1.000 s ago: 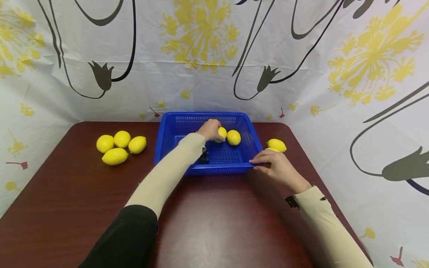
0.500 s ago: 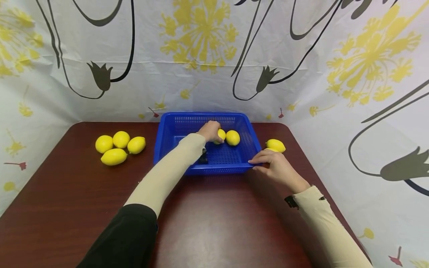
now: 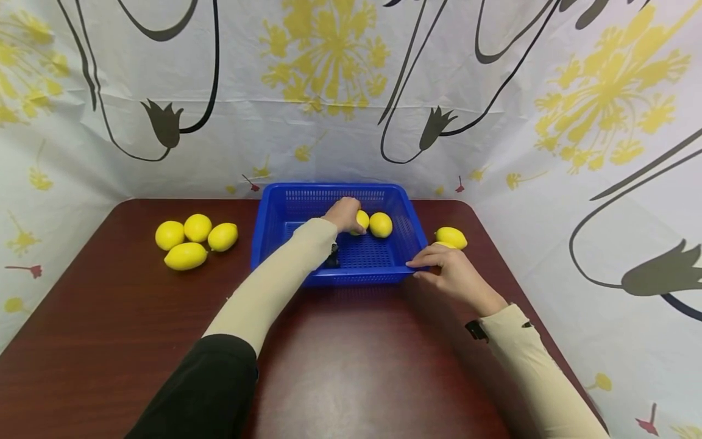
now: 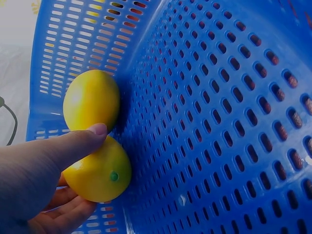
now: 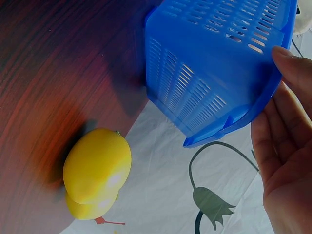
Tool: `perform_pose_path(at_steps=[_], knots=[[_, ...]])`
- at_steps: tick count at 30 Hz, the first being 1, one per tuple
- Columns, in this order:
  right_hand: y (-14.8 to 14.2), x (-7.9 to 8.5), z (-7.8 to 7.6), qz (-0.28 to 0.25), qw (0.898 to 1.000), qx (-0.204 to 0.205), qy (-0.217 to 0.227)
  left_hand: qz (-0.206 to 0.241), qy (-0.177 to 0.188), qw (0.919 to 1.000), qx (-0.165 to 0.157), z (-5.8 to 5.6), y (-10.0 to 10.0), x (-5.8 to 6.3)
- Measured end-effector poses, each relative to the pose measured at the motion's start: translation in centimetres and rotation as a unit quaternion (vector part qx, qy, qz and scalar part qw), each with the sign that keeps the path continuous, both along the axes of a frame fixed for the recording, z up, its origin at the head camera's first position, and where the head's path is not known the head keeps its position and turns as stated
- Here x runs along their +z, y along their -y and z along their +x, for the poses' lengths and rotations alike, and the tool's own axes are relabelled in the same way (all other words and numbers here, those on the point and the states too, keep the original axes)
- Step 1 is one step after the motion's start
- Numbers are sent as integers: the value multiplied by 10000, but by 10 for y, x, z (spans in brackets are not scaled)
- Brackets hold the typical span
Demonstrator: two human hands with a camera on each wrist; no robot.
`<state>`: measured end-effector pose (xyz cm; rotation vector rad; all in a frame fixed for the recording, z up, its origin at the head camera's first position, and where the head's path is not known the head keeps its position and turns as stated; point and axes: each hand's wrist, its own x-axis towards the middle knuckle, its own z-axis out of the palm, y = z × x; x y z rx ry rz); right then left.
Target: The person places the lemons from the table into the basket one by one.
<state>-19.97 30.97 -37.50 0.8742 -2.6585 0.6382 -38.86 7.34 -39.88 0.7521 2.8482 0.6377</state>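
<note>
Inside the blue perforated plastic basket point(image 3: 359, 278), my left hand point(image 3: 342, 214) grips a yellow lemon point(image 4: 103, 173), thumb on one side and fingers curled round the other. A second lemon point(image 4: 91, 100) lies right beside it on the basket floor, to its right in the head view. My right hand point(image 3: 454, 272) pinches the rim at the basket's near right corner. In the right wrist view the thumb point(image 5: 288, 57) lies on one side of that rim and the fingers on the other.
Several lemons point(image 3: 185, 256) form a group on the dark wooden table point(image 3: 351, 360), left of the basket. To its right lie two more lemons point(image 5: 97, 165), one partly hidden behind the right hand in the head view. A patterned white cloth point(image 3: 219, 164) hangs behind the table.
</note>
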Motion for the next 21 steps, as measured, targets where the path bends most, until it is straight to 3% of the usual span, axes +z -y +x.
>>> perform_pose_path(at_steps=[10, 21], knots=[[2, 0, 0, -6, 10000, 22, -6, -91, 7, 9999, -73, 2, 5, 7], [-1, 0, 0, -11, 10000, 57, -55, -98, 135, 9995, -265, 6, 14, 34]])
